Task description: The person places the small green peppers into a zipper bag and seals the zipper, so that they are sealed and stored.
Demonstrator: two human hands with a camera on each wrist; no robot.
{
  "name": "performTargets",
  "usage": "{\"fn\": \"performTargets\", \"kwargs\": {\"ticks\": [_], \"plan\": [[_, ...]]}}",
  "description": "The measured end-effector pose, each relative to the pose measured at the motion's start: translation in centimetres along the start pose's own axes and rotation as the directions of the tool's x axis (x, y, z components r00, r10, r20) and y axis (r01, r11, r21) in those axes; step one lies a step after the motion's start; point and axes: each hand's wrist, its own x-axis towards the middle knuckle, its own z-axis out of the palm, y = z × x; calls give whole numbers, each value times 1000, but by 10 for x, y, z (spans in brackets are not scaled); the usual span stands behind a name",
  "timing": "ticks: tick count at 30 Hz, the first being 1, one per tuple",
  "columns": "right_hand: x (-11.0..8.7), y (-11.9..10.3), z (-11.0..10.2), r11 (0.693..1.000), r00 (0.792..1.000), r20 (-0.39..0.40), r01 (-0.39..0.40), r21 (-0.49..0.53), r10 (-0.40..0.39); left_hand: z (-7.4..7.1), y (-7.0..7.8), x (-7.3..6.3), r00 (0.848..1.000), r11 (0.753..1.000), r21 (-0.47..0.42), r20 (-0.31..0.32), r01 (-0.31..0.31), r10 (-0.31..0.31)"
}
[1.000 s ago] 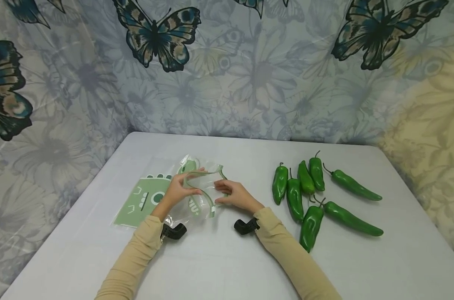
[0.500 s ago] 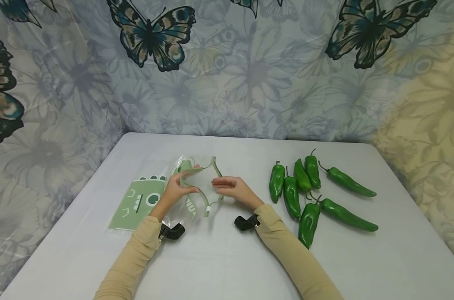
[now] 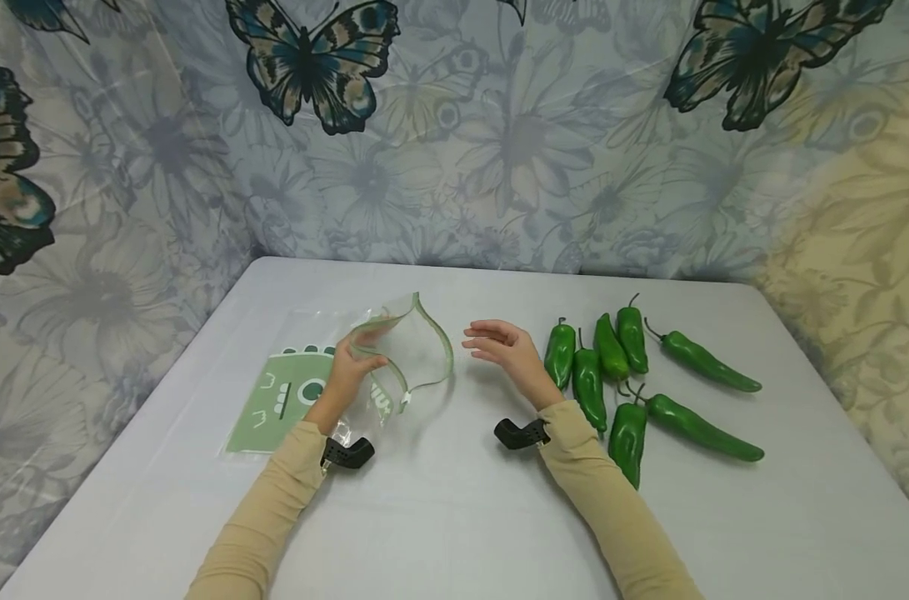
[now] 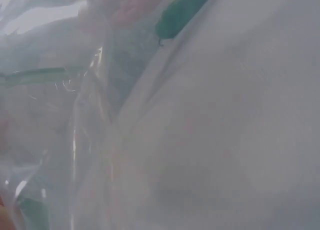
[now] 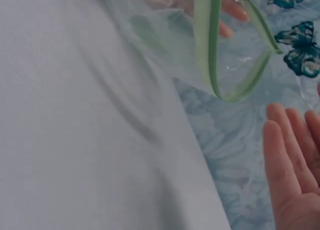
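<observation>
My left hand [image 3: 355,358] grips a clear zip-top bag [image 3: 437,327] with green edging by one side of its mouth, thumb on the near side and fingers on the far side. The mouth gapes wide toward the right. In the right wrist view the bag's green rim [image 5: 214,45] bulges open, with left fingertips [image 5: 226,30] showing at it. My right hand [image 3: 508,354] holds nothing; its fingers are extended, a short way right of the bag mouth. Clear plastic fills much of the left wrist view, its green strip [image 4: 40,76] at the left.
A flat clear bag printed with a green face [image 3: 277,408] lies left of my left hand. Several long green chili peppers [image 3: 611,354] lie on the white table [image 3: 439,517] at the right, close to my right forearm. A butterfly-patterned cloth [image 3: 499,150] hangs behind.
My right hand has come away from the bag's mouth and moved right, toward the peppers. The mouth has spread wider, and my left hand keeps its hold.
</observation>
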Motion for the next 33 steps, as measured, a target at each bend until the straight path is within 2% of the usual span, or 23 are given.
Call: {"fn": "performTargets", "kwargs": {"ticks": [3, 7, 11, 13, 14, 16, 17, 19, 21, 23, 24, 26, 30, 31, 33], "plan": [[5, 7, -16, 999, 995, -92, 46, -14, -47, 0, -3, 1, 1000, 999, -41, 2, 3, -3], [6, 8, -38, 994, 976, -193, 95, -53, -103, 3, -4, 2, 1000, 995, -97, 14, 21, -20], [2, 3, -56, 986, 947, -281, 135, -99, -158, 5, -5, -1, 999, 986, -161, -13, 50, -53], [2, 4, -65, 974, 921, -344, 122, -192, -183, 6, -5, -2, 999, 989, -144, -24, 22, -25], [-1, -1, -68, 971, 915, -363, 103, -215, -177, 7, -4, -1, 1000, 994, -113, -25, -3, 0], [-1, -2, -77, 942, 886, -421, 52, -330, -196, 9, -4, -1, 998, 997, -46, -19, -56, 55], [0, 2, -83, 916, 869, -449, 13, -401, -209, 9, -3, 0, 997, 997, -7, -15, -80, 80], [-1, 3, -93, 877, 854, -473, -43, -479, -217, 11, -2, 0, 995, 995, 24, -10, -100, 100], [-2, 7, -101, 824, 842, -490, -104, -557, -225, 14, -1, -1, 996, 997, -7, -27, -83, 83], [-6, 2, -105, 794, 842, -496, -148, -590, -211, 17, -3, 0, 997, 994, -84, -44, -66, 62], [-8, -4, -103, 791, 844, -500, -167, -589, -194, 19, -3, 0, 997, 990, -125, -49, -61, 55], [-15, -16, -95, 807, 846, -515, -204, -554, -139, 21, -4, -1, 997, 982, -178, -57, -65, 55], [-25, -38, -77, 868, 848, -529, -251, -428, -15, 22, -2, -6, 995, 976, -196, -54, -95, 86], [-26, -40, -76, 872, 845, -535, -262, -414, 0, 23, -2, -6, 994, 976, -193, -51, -102, 94], [-28, -43, -76, 857, 838, -546, -279, -433, -3, 24, -1, -5, 994, 974, -198, -35, -109, 104]]}}
